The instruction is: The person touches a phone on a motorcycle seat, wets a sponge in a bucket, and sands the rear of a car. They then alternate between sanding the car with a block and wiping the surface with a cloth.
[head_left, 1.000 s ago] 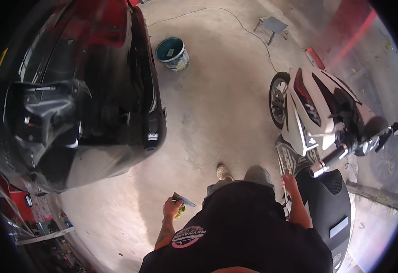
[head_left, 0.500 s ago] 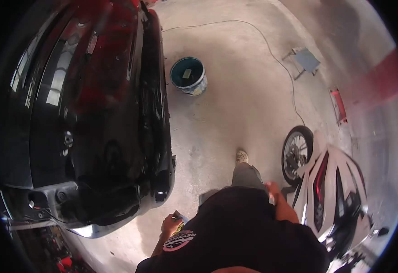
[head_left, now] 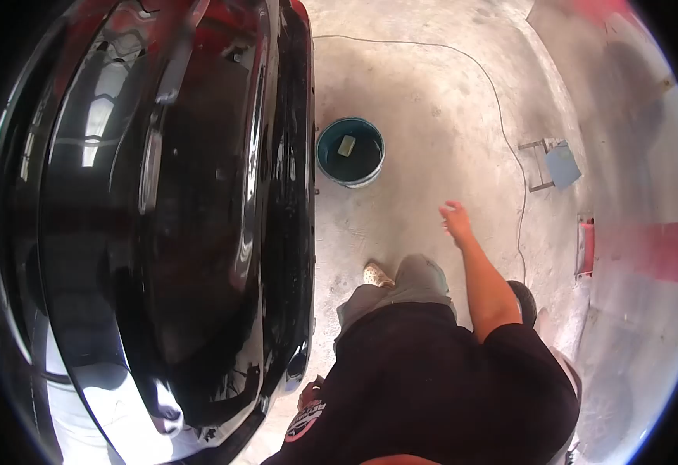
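Observation:
Out in front of my body, my right hand (head_left: 456, 222) reaches over the concrete floor with its fingers apart and nothing in it. My left hand (head_left: 309, 394) is low by my left side, close to the black car (head_left: 199, 201); it is partly hidden by my shirt and curled round something dark that I cannot make out. A round teal bucket (head_left: 350, 177) stands on the floor beside the car, ahead of my feet. Inside it lies a pale yellowish block (head_left: 346, 146).
A small stool with a grey-blue top (head_left: 563, 165) stands at the right. A thin cable (head_left: 502, 116) curves over the floor. Near the right wall is a red object (head_left: 585, 248), and a dark wheel (head_left: 523, 301) shows beside my right arm.
My right hand has swung forward and away from my side. My left hand has drawn back, more hidden by my shirt. The view has moved forward along the car, bringing the bucket closer.

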Demonstrator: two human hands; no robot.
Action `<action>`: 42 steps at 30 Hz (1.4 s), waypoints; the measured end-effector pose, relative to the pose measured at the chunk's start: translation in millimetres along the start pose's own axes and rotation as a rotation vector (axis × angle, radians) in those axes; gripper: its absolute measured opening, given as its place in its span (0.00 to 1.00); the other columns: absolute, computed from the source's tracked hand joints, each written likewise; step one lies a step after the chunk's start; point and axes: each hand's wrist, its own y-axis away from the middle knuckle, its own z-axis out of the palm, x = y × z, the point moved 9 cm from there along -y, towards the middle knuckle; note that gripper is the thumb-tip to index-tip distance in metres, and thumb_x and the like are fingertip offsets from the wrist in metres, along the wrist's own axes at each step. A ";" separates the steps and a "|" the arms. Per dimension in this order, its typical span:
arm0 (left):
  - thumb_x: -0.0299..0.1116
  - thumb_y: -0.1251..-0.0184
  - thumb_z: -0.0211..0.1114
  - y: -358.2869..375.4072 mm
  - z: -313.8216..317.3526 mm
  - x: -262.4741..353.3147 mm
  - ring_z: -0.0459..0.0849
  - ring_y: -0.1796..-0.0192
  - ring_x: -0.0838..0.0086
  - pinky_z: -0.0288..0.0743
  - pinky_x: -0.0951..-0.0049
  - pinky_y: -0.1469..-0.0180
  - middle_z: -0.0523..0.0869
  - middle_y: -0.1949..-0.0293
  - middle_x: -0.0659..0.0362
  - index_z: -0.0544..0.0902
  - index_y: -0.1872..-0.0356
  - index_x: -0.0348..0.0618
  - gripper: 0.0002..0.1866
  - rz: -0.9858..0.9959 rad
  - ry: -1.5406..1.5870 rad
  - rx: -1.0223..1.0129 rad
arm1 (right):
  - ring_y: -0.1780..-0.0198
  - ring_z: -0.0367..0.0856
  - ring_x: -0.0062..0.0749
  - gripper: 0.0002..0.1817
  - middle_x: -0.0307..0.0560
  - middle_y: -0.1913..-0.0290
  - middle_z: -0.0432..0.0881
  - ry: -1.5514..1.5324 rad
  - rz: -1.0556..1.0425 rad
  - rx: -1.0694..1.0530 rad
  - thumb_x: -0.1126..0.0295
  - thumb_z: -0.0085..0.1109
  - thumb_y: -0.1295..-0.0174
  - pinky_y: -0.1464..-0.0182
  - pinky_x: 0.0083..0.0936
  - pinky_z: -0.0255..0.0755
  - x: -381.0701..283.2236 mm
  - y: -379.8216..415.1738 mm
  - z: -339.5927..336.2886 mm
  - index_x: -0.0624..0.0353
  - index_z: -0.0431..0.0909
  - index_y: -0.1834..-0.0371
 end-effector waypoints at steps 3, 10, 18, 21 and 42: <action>0.48 0.36 0.75 18.4 -21.0 39.4 0.93 0.44 0.62 0.83 0.62 0.45 0.95 0.53 0.56 0.87 0.45 0.62 0.19 -0.084 0.002 0.024 | 0.66 0.82 0.26 0.20 0.43 0.56 0.86 -0.117 0.138 -0.124 0.57 0.68 0.29 0.71 0.26 0.73 -23.5 -21.6 68.3 0.50 0.83 0.38; 0.51 0.38 0.76 51.0 -30.4 135.1 0.93 0.45 0.60 0.83 0.60 0.46 0.95 0.53 0.56 0.87 0.44 0.62 0.21 -0.301 0.024 -0.005 | 0.70 0.85 0.24 0.10 0.37 0.66 0.88 -0.124 0.139 -0.474 0.64 0.68 0.30 0.69 0.26 0.76 -65.9 -167.2 249.3 0.54 0.90 0.50; 0.53 0.39 0.76 14.8 -31.8 309.1 0.93 0.46 0.59 0.84 0.58 0.46 0.95 0.54 0.55 0.87 0.44 0.62 0.23 -0.654 0.023 -0.052 | 0.42 0.87 0.37 0.18 0.49 0.46 0.91 -0.079 0.206 -0.529 0.64 0.72 0.31 0.38 0.35 0.77 -29.9 -387.6 457.7 0.55 0.87 0.40; 0.54 0.40 0.76 11.5 -33.2 347.5 0.93 0.46 0.58 0.84 0.58 0.47 0.95 0.54 0.55 0.87 0.43 0.62 0.24 -0.737 0.031 -0.060 | 0.30 0.81 0.39 0.23 0.48 0.37 0.89 -0.068 0.373 -0.536 0.62 0.69 0.28 0.25 0.37 0.69 -14.9 -419.9 490.3 0.51 0.83 0.31; 0.62 0.44 0.78 60.3 -3.1 354.5 0.93 0.48 0.54 0.85 0.52 0.49 0.95 0.55 0.55 0.87 0.42 0.63 0.30 -0.473 0.114 0.111 | 0.41 0.87 0.36 0.24 0.47 0.41 0.86 -0.555 -0.024 -1.043 0.70 0.68 0.30 0.36 0.38 0.82 -421.2 -272.2 188.9 0.60 0.76 0.32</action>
